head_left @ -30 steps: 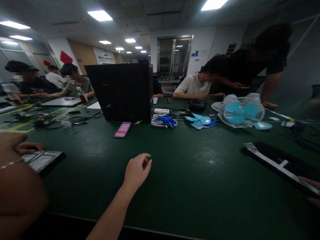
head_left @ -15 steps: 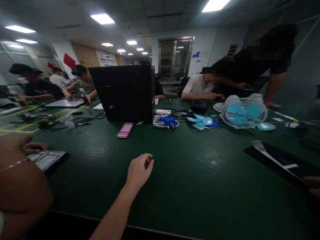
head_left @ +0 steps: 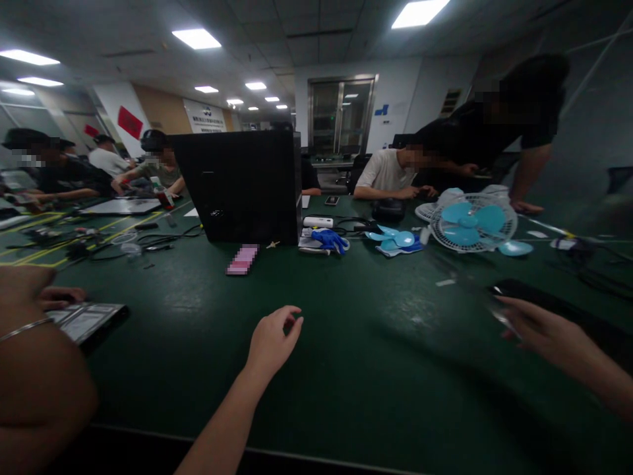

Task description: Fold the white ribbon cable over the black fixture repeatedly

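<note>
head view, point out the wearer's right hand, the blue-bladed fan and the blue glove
right hand [head_left: 544, 326]: head view, on the back of the hand
blue-bladed fan [head_left: 466, 223]: head view, on the hub where the blades meet
blue glove [head_left: 327, 240]: head view, on its blue part

Office workshop with green worktable [head_left: 341, 369]

You face a black case [head_left: 237, 188], with a blurred-out pink item [head_left: 242, 260] and keys [head_left: 273, 245] just in front of it. To its right you see a blue glove [head_left: 329, 240], then blue blades [head_left: 394, 237], then a white fan [head_left: 473, 223]. Farther back, you see glass doors [head_left: 341, 115].
</note>
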Demonstrator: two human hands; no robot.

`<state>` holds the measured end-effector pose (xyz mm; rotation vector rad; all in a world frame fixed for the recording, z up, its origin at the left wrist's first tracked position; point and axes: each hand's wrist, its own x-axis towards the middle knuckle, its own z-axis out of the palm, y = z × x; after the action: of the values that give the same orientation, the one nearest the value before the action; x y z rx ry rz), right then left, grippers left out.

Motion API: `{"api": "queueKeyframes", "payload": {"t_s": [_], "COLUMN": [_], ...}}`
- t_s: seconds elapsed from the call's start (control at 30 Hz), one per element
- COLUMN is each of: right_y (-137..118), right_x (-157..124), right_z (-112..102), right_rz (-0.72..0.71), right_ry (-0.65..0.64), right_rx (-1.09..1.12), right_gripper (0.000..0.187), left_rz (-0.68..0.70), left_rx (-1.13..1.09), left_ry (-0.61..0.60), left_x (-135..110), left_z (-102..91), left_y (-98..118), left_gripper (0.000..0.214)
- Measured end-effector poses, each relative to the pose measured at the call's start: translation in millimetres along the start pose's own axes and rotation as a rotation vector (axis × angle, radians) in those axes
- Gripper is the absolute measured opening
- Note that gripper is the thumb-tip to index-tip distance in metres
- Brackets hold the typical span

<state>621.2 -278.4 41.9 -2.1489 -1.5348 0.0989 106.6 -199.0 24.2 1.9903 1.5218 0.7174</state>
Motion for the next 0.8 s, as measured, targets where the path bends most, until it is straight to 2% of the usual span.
{"api": "queueKeyframes", "payload": {"t_s": [0.03,0.07,0.17,0.27,0.37,0.5,0.63,0.7,0.8], "right_y": [-26.9,-52.3,-115.3,-155.0,-175.5,-185.1,-174.5,-153.6,-97.5], "right_x": [-9.2,-18.8,-48.0,-72.8,-90.6,-105.2,-102.2,-87.0,-48.5], "right_z": [3.6,6.9,17.2,32.8,52.2,67.6,62.7,57.1,48.8], "right_rz": [-0.023,-0.079,-0.338,-0.511,-0.651,-0.731,-0.725,-0.684,-0.51], "right_ry": [-0.101,-0.15,-0.192,-0.174,-0.156,-0.144,-0.233,-0.265,-0.233], "right_rx": [0.085,0.113,0.028,-0.03,-0.059,-0.073,-0.097,-0.112,-0.097], "right_gripper": [0.055,0.055,0.05,0.048,0.05,0.053,0.056,0.058,0.067], "left_rz": [-0.004,-0.007,0.022,0.099,0.083,-0.027,0.034,0.054,0.006], "left_rx": [-0.022,-0.053,-0.246,-0.491,-0.585,-0.497,-0.408,-0.449,-0.535], "left_ry": [-0.01,-0.027,-0.102,-0.257,-0.411,-0.483,-0.702,-0.72,-0.706], "left_x": [0.1,0.3,0.5,-0.3,-1.6,-2.2,-2.6,-3.2,-4.3], "left_z": [-0.1,0.1,2.0,4.9,6.3,4.7,1.0,-0.7,-2.9], "left_y": [-0.5,-1.3,-5.4,-7.6,-3.1,7.8,10.7,9.5,7.7], "left_gripper": [0.042,0.044,0.055,0.064,0.067,0.071,0.032,0.026,0.033]}}
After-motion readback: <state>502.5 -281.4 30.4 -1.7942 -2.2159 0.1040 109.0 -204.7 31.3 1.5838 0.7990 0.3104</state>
